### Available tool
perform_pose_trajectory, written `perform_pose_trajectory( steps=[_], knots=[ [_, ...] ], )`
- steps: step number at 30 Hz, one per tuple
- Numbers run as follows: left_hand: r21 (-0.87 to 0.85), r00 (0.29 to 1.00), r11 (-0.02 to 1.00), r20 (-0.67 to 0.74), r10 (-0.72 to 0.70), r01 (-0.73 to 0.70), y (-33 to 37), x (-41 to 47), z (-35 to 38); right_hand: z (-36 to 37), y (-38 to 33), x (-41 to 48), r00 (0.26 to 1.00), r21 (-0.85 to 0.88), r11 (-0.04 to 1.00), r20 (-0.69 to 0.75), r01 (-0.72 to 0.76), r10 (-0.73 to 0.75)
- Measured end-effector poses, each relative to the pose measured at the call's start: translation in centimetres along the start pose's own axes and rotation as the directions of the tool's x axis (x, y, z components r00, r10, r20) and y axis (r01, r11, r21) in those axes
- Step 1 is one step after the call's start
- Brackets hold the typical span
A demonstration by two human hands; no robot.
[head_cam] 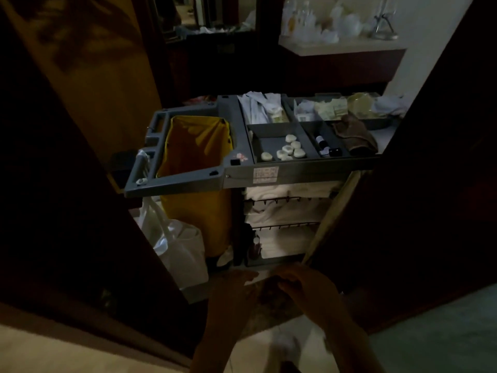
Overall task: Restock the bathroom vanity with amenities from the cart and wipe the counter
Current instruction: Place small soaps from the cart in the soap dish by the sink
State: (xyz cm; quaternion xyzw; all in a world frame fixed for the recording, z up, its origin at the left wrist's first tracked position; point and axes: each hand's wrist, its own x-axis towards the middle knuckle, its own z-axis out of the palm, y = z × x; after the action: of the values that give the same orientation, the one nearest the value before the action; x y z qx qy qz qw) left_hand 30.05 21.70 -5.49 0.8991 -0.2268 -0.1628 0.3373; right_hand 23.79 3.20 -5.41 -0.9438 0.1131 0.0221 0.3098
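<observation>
The grey housekeeping cart (pixel 242 173) stands in a doorway ahead of me. Its top tray holds several round white soaps (pixel 289 150), small dark bottles (pixel 324 146), a folded brown cloth (pixel 355 135) and white and yellowish packets (pixel 330 109). Low in the view, my left hand (pixel 232 292) and my right hand (pixel 306 290) meet in front of the cart's base. The left fingers look stretched toward the right hand, whose fingers curl inward. Something dark lies between them; the dim light hides what it is.
A yellow bag (pixel 199 146) hangs in the cart's left frame, with a white plastic bag (pixel 177 243) beside it. Folded white towels (pixel 285 211) fill the shelves. Dark door panels (pixel 67 211) flank both sides. A cluttered counter (pixel 341 45) lies beyond.
</observation>
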Motion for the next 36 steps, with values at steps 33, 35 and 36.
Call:
perform_pose_trajectory(
  steps=[33, 35, 36],
  knots=[
    [0.042, 0.939, 0.999, -0.341, 0.032, -0.018, 8.3, 36.4, -4.7, -13.6, 7.7, 35.4, 0.979, 0.260, 0.949, -0.145, 0.178, -0.144],
    [0.056, 0.949, 0.998, -0.315, 0.018, -0.001, 8.3, 37.4, -4.8, -13.5, 8.0, 36.6, 0.980, 0.236, 0.958, -0.148, 0.162, -0.130],
    [0.061, 0.953, 0.998, -0.301, 0.017, 0.001, 8.2, 38.0, -4.8, -13.5, 8.2, 37.1, 0.981, 0.207, 0.966, -0.152, 0.153, -0.123]
  ],
)
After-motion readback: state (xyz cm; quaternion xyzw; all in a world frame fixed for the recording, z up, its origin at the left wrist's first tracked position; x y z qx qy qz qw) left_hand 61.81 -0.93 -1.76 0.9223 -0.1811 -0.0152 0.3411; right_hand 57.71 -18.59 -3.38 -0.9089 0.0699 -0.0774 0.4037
